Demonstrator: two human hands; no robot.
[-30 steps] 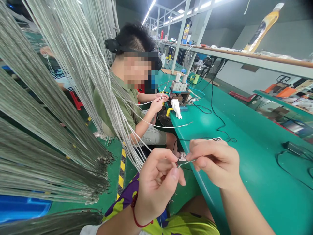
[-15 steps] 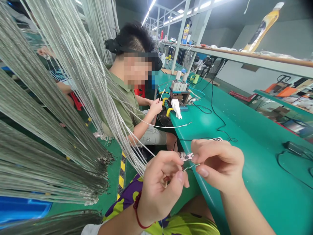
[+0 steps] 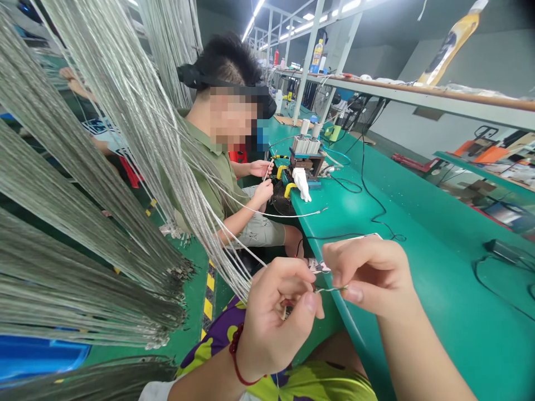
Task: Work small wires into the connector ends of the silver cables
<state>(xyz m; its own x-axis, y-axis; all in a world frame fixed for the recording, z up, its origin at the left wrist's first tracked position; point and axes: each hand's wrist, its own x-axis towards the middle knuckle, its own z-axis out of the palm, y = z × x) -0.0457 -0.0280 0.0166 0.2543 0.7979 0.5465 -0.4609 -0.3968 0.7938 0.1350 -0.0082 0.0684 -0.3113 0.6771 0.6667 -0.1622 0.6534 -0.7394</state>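
Note:
A thin, twisted pair of green and white wires (image 3: 330, 289) stretches between my two hands in the head view. My left hand (image 3: 282, 317), with a red bead bracelet at its wrist, is closed around the cable end at the wires' left side; its palm partly hides the cable. On the other side, the thumb and forefinger of my right hand (image 3: 370, 275) pinch the free wire tips. Behind the fingers, a small printed card (image 3: 320, 265) shows at the table's edge, partly covered.
Bundles of grey braided cables (image 3: 137, 111) hang at the left. Beside them sits a person (image 3: 209, 150) holding a cable. A press machine (image 3: 307, 153), black cords and a charger (image 3: 501, 252) lie on the green table (image 3: 438, 267). A shelf (image 3: 418, 92) runs above.
My right hand has shifted slightly left and its thumb and forefinger have closed on the wire tips. The wires look straighter. The seated person's hands have moved apart along a cable.

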